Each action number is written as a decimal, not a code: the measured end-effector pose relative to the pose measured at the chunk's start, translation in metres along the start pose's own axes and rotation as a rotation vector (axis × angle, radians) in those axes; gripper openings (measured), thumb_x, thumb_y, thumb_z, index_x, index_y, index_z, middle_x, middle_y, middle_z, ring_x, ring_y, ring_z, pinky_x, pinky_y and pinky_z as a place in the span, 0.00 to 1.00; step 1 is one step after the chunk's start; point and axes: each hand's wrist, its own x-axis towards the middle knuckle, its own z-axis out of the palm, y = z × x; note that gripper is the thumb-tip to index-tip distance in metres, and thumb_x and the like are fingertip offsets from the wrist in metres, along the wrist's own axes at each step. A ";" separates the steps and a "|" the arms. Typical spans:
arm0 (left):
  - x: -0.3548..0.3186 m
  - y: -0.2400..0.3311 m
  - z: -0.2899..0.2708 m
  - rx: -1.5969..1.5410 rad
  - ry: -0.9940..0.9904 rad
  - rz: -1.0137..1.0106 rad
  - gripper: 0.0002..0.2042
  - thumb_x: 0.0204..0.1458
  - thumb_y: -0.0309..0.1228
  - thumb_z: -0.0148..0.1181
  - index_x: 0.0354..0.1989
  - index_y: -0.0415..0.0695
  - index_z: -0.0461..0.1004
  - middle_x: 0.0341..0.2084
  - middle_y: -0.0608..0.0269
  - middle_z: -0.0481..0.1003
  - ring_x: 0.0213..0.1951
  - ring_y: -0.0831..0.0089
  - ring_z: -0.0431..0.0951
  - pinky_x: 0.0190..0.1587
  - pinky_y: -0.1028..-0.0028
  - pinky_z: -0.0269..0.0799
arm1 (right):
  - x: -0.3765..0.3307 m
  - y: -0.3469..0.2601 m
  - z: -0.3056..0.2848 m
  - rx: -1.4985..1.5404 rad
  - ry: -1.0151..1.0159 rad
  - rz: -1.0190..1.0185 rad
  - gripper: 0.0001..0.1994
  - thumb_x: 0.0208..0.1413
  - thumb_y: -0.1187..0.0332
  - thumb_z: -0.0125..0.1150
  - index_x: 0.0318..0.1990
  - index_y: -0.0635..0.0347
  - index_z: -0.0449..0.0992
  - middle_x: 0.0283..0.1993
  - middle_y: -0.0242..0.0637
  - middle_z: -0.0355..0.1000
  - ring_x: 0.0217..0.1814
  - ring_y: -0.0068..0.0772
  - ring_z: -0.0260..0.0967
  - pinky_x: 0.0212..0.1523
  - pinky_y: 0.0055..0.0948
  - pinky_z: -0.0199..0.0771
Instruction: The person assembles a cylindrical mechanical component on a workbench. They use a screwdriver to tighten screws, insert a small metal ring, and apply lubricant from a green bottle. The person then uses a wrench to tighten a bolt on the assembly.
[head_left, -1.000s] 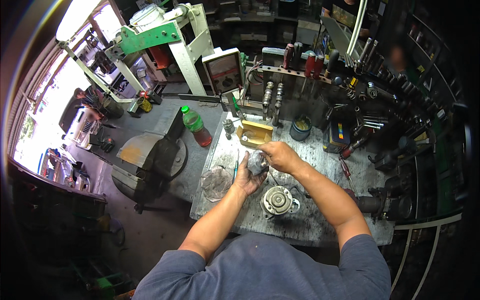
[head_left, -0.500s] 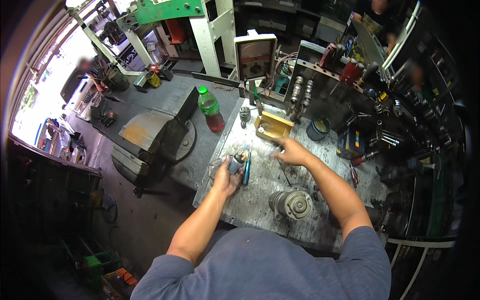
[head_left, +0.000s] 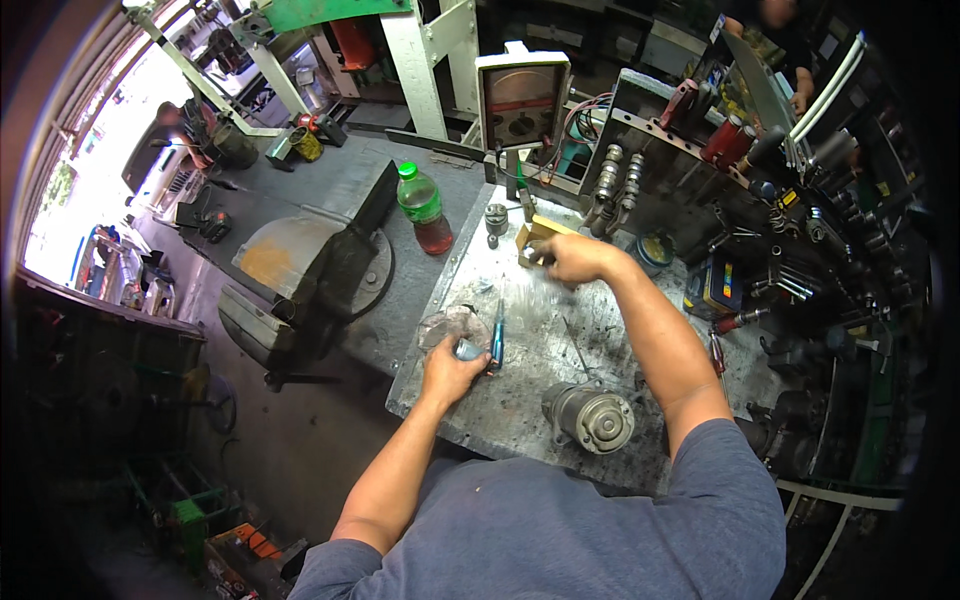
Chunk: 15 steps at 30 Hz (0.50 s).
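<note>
Near the bench's left edge, my left hand is closed around a small grey-blue cylindrical part. Beside its fingertips lies a screwdriver with a blue handle. A crumpled clear plastic wrapping rests just beyond that hand. My right hand reaches to an open yellow cardboard box, fingers pinched together at its near side; what they hold, if anything, is blurred. Close to my body sits a starter motor, its round end facing up toward me.
A bottle of red liquid stands left of the metal-topped bench, near a large vise. An analog meter, a dark tin and a rack of screwdrivers line the back and right. Other people are in the background.
My right hand has moved up and left onto the yellow box. My left hand has lowered slightly with the grey-blue cylindrical part, turning it so less shows. The view has shifted a little.
</note>
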 end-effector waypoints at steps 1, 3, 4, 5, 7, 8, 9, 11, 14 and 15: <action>0.005 0.002 0.001 -0.013 0.010 0.004 0.38 0.49 0.45 0.82 0.65 0.34 0.79 0.50 0.36 0.86 0.52 0.48 0.88 0.58 0.57 0.82 | 0.006 -0.005 0.004 -0.024 0.161 0.056 0.25 0.61 0.70 0.66 0.68 0.51 0.84 0.56 0.55 0.86 0.59 0.50 0.85 0.62 0.44 0.83; 0.014 0.005 0.002 -0.019 0.002 -0.032 0.37 0.47 0.42 0.81 0.65 0.36 0.79 0.47 0.37 0.87 0.51 0.47 0.89 0.57 0.57 0.83 | 0.015 -0.006 0.008 -0.112 0.159 0.019 0.25 0.60 0.76 0.58 0.65 0.52 0.86 0.57 0.56 0.85 0.58 0.55 0.85 0.62 0.46 0.84; 0.020 0.005 0.002 -0.060 -0.045 -0.043 0.38 0.46 0.41 0.81 0.66 0.36 0.79 0.48 0.37 0.87 0.52 0.47 0.88 0.58 0.57 0.82 | 0.021 -0.006 0.010 -0.097 0.131 0.057 0.25 0.60 0.77 0.57 0.64 0.53 0.86 0.57 0.57 0.85 0.58 0.56 0.85 0.62 0.47 0.84; 0.023 0.005 0.002 -0.102 -0.112 -0.067 0.38 0.45 0.40 0.80 0.66 0.36 0.78 0.49 0.37 0.86 0.53 0.46 0.88 0.59 0.57 0.82 | 0.026 -0.004 0.015 -0.054 0.202 0.089 0.24 0.59 0.78 0.57 0.61 0.54 0.87 0.55 0.59 0.85 0.58 0.57 0.85 0.62 0.48 0.83; 0.027 0.004 0.002 -0.026 -0.073 0.050 0.40 0.41 0.36 0.79 0.68 0.36 0.77 0.54 0.38 0.84 0.59 0.45 0.85 0.65 0.57 0.78 | 0.037 0.004 0.025 -0.036 0.307 0.119 0.23 0.59 0.78 0.57 0.59 0.54 0.88 0.53 0.59 0.85 0.58 0.58 0.85 0.61 0.49 0.83; 0.027 0.003 0.002 -0.017 -0.043 0.121 0.40 0.42 0.34 0.78 0.69 0.36 0.76 0.54 0.38 0.85 0.59 0.48 0.85 0.65 0.58 0.79 | 0.043 0.009 0.031 -0.005 0.356 0.136 0.22 0.58 0.78 0.57 0.57 0.54 0.89 0.52 0.58 0.85 0.58 0.58 0.85 0.61 0.49 0.84; 0.026 0.001 0.001 0.022 -0.009 0.160 0.40 0.43 0.33 0.77 0.70 0.36 0.75 0.54 0.39 0.85 0.59 0.51 0.85 0.64 0.59 0.79 | 0.048 0.014 0.035 -0.142 0.338 0.087 0.17 0.58 0.78 0.59 0.52 0.60 0.89 0.49 0.59 0.86 0.55 0.59 0.86 0.58 0.50 0.86; 0.023 -0.003 0.000 0.061 0.012 0.193 0.40 0.44 0.31 0.77 0.71 0.37 0.74 0.55 0.40 0.85 0.61 0.54 0.85 0.65 0.60 0.78 | 0.059 0.024 0.044 -0.299 0.299 0.038 0.14 0.59 0.76 0.60 0.48 0.64 0.89 0.48 0.61 0.85 0.52 0.60 0.87 0.54 0.52 0.87; 0.023 -0.013 -0.003 -0.042 -0.046 0.155 0.42 0.44 0.31 0.82 0.72 0.37 0.74 0.60 0.41 0.83 0.63 0.55 0.83 0.67 0.60 0.76 | 0.069 0.034 0.049 -0.396 0.334 -0.062 0.10 0.62 0.70 0.62 0.42 0.64 0.89 0.45 0.62 0.85 0.49 0.62 0.87 0.49 0.55 0.88; 0.024 -0.017 -0.004 -0.142 -0.077 0.125 0.42 0.44 0.32 0.84 0.72 0.37 0.74 0.61 0.42 0.83 0.63 0.56 0.83 0.67 0.60 0.76 | 0.069 0.036 0.049 -0.397 0.343 -0.106 0.10 0.62 0.70 0.63 0.43 0.62 0.89 0.45 0.61 0.85 0.49 0.62 0.87 0.49 0.55 0.88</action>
